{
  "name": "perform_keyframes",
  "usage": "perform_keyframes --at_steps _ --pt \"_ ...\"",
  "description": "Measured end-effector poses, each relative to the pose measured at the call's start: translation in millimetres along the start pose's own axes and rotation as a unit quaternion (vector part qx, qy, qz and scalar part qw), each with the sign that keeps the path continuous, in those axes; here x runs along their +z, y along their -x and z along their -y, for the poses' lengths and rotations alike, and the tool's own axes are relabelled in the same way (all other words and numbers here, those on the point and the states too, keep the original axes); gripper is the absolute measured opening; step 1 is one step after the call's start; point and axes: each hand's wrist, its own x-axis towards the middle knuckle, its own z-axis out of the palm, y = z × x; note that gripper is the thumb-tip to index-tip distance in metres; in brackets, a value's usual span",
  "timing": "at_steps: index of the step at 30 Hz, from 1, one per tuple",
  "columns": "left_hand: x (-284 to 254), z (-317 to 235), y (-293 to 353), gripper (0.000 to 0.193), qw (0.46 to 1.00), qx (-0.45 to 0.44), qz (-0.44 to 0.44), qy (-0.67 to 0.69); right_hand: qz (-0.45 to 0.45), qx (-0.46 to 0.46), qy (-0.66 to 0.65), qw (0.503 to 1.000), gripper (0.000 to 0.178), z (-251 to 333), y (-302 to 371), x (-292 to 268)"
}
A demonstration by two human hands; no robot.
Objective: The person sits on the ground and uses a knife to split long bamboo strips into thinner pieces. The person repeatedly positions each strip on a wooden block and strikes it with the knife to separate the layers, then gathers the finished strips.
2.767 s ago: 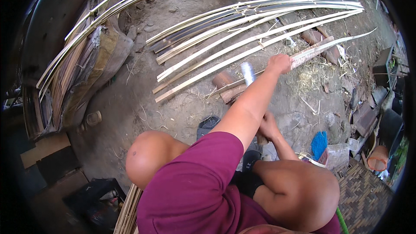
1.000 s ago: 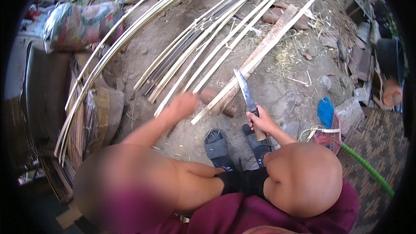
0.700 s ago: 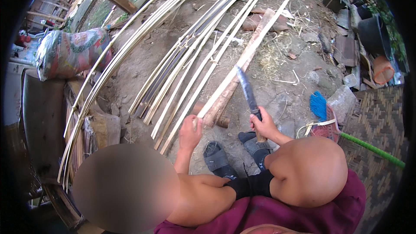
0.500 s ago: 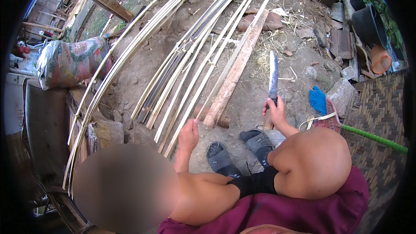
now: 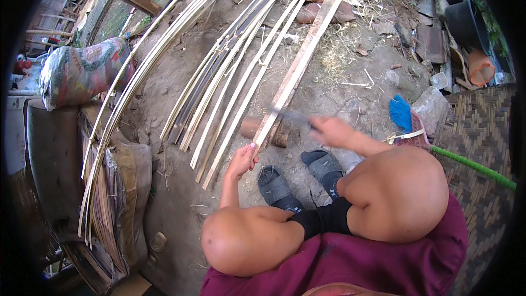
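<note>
From my seat I see the left hand [image 5: 244, 160] clenched around the near end of a long pale bamboo strip [image 5: 298, 68], which runs away from me across the dirt ground [image 5: 350, 93] and rests over a short round log [image 5: 263, 130] just beyond the feet. The right hand [image 5: 331, 130] is closed on a knife [image 5: 293, 115] whose blade is motion-blurred and lies right against the strip, close above the left hand's fingers. That closeness is my main worry: if the blade skids along the slick strip or the strip twists on the log, the edge could run toward the left hand or the two dark sandals [image 5: 298, 178] right below. A split running off line could also spoil the strip. Counting: one strip in hand, one knife, one log, two sandals, one patterned sack [image 5: 82, 71] at the left, one blue brush [image 5: 401, 112] and one green hose [image 5: 474, 167] at the right. The loose slats [image 5: 219, 71] fanned beside the held strip number roughly ten; they overlap too much for an exact count.
</note>
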Motion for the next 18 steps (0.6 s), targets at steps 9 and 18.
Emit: perform_keyframes --at_steps 9,18 --pt "-17.5 2.3 16.2 0.035 0.998 -0.058 0.029 -0.023 -0.070 0.024 -0.023 0.997 0.042 -2.3 -17.5 4.5" --pt "-35.0 43.4 45.2 0.043 0.997 -0.041 -0.040 -0.045 -0.137 0.060 -0.042 0.988 0.041 -51.2 -41.1 -14.8"
